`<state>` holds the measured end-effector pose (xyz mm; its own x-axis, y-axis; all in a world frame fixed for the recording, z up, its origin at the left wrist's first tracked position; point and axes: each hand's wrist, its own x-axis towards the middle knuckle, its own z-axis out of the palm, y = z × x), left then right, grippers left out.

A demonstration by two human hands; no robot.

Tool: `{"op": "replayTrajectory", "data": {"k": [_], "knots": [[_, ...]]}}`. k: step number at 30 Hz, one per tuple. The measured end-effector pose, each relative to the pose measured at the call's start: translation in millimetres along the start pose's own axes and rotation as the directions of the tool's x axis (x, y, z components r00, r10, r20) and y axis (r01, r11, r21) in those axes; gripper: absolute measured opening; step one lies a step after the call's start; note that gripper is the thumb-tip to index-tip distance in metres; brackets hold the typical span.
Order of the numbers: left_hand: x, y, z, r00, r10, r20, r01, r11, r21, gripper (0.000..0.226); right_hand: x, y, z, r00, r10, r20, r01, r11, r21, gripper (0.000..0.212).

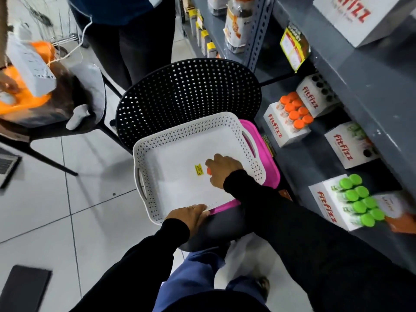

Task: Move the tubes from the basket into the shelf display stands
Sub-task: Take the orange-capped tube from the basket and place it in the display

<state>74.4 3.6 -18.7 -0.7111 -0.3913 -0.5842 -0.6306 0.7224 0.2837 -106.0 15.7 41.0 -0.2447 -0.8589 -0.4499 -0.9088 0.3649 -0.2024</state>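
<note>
A white perforated basket (157, 140) rests on a pink basket (270, 154) on a black chair seat. My right hand (221, 170) is inside the white basket, closed around a tube of which only a bit of orange cap (209, 171) shows. My left hand (186, 215) grips the basket's near rim. On the shelf to the right stand white FitFizz display stands: one with orange-capped tubes (295, 111), one with green-capped tubes (358, 197), and one with empty holes (324, 86). A yellow sticker (199, 170) lies on the basket floor.
The black perforated chair back (189, 91) rises behind the basket. Another person (126, 30) stands beyond it. A second chair (56, 109) at the left holds orange items and a white box. A laptop (6, 165) and a dark tablet (24, 287) lie on the tiled floor.
</note>
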Motion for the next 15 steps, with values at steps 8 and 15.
{"op": "replayTrajectory", "data": {"k": [8,15], "knots": [[14,39,-32,0.980,0.121,-0.155,-0.121,0.993,0.011,0.033,-53,52,-83,0.976,0.217,-0.033,-0.216,0.976,0.031,0.016],[53,132,-71,0.860,0.369,-0.354,-0.360,0.928,0.093,0.037,-156,106,-150,0.851,0.378,-0.364,-0.378,0.923,0.076,0.028]]}}
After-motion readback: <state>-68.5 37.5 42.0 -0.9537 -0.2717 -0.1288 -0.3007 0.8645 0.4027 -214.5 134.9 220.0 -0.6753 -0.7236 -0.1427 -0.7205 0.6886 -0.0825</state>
